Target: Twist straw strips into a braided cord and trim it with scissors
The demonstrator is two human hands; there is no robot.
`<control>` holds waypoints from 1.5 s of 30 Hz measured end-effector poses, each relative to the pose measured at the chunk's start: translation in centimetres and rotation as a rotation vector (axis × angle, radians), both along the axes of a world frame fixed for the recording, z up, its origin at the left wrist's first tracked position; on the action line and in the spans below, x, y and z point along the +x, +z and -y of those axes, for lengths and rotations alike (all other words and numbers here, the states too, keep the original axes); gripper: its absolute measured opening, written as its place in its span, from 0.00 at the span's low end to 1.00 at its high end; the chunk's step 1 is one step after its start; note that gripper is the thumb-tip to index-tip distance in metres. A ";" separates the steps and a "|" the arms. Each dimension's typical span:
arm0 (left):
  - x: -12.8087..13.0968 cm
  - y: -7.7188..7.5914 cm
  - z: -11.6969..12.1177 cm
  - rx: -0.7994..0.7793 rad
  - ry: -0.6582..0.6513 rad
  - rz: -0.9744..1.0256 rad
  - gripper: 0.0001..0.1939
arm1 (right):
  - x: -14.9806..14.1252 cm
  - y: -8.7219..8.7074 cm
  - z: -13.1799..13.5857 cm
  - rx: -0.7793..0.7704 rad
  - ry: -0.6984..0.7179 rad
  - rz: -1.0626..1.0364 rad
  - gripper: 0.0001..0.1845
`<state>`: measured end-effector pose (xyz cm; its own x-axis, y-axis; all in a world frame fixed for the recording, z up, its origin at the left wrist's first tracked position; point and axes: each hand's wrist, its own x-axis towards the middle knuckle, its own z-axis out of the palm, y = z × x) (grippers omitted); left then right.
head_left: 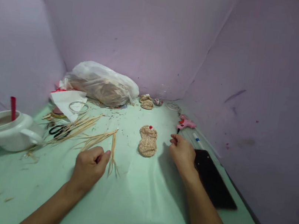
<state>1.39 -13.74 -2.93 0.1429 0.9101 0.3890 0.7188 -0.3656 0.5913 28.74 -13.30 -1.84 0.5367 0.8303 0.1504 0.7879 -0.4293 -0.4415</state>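
Note:
My left hand (91,165) rests in a closed fist over the green table, with no object showing in it. Just beyond it lie pale raffia strands (96,136), one bunch trailing down beside the thumb. In the middle sits a woven straw piece (148,141), narrow at the waist, with a red bead (150,127) and small white beads at its top. To the right of that piece, apart from it, is my right hand (183,150). Its fingers are curled in, and nothing shows between them. A pink glue gun (186,124) lies right beyond those fingers.
A white pot (9,130) with a red stick stands left. Black scissors (59,131) lie under raffia. A plastic bag (103,82), woven pieces (147,104) and a bead container (158,101) sit behind. A black board (214,178) and a marker (198,140) are right.

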 end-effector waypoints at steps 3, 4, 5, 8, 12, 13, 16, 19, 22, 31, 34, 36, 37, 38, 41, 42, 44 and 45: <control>0.6 0.0 0.2 0.067 -0.028 -0.018 0.17 | 0.1 0.0 -0.1 0.033 -0.024 0.001 0.19; 0.8 -0.1 0.3 0.082 -0.032 -0.020 0.17 | 0.2 0.0 -0.1 0.045 -0.030 -0.001 0.19; 0.9 -0.2 0.4 0.092 -0.034 -0.021 0.16 | 0.3 -0.1 -0.1 0.056 -0.034 -0.003 0.19; 1.1 -0.7 0.6 0.080 -0.049 -0.036 0.15 | 0.4 -0.3 -0.3 0.084 -0.036 -0.006 0.19; 1.2 -1.0 0.7 0.002 -0.082 -0.067 0.14 | 0.5 -0.7 -0.4 0.113 -0.030 -0.003 0.19; 1.3 -1.0 0.8 -0.018 -0.088 -0.062 0.12 | 0.5 -0.7 -0.4 0.119 -0.025 -0.003 0.19; 1.6 -0.9 0.9 -0.071 -0.125 -0.021 0.08 | 0.4 -0.9 -0.5 0.136 -0.006 -0.009 0.19; 2.0 -1.1 1.0 -0.120 -0.166 -0.001 0.07 | 0.5 -1.0 -0.5 0.153 0.009 -0.027 0.19; 2.2 -1.4 1.0 -0.179 -0.184 -0.002 0.08 | 0.6 -1.2 -0.5 0.173 0.018 -0.058 0.19; 2.3 -1.6 0.8 -0.271 -0.186 -0.002 0.09 | 0.0 -3.9 -1.9 0.219 0.337 -0.233 0.35; 2.4 -1.8 0.7 -0.310 -0.207 -0.020 0.09 | -0.4 -4.8 -2.1 0.180 0.397 -0.262 0.40; 2.4 -2.0 0.6 -0.330 -0.214 -0.030 0.09 | -0.4 -5.0 -2.0 0.167 0.379 -0.282 0.41; 2.4 -2.1 0.6 -0.340 -0.216 -0.033 0.09 | -0.3 -5.0 -1.9 0.171 0.359 -0.296 0.41; 2.4 -2.2 0.5 -0.347 -0.217 -0.035 0.09 | -0.3 -4.9 -1.9 0.176 0.347 -0.313 0.41; 2.4 -2.5 0.5 -0.344 -0.226 -0.046 0.09 | -0.1 -4.8 -1.7 0.184 0.376 -0.362 0.40; 2.4 -2.5 0.4 -0.339 -0.231 -0.047 0.09 | -0.1 -4.9 -1.6 0.178 0.394 -0.368 0.40; 2.5 -2.6 0.5 -0.320 -0.231 -0.037 0.09 | -0.1 -4.9 -1.6 0.165 0.384 -0.360 0.38; 2.5 -2.6 0.5 -0.310 -0.224 -0.030 0.09 | -0.2 -4.9 -1.6 0.160 0.357 -0.350 0.36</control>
<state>3.91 -14.22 -5.54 0.3590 0.9287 0.0930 0.6601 -0.3231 0.6781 28.56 -11.73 -6.73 0.2657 0.9518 0.1531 0.6666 -0.0666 -0.7424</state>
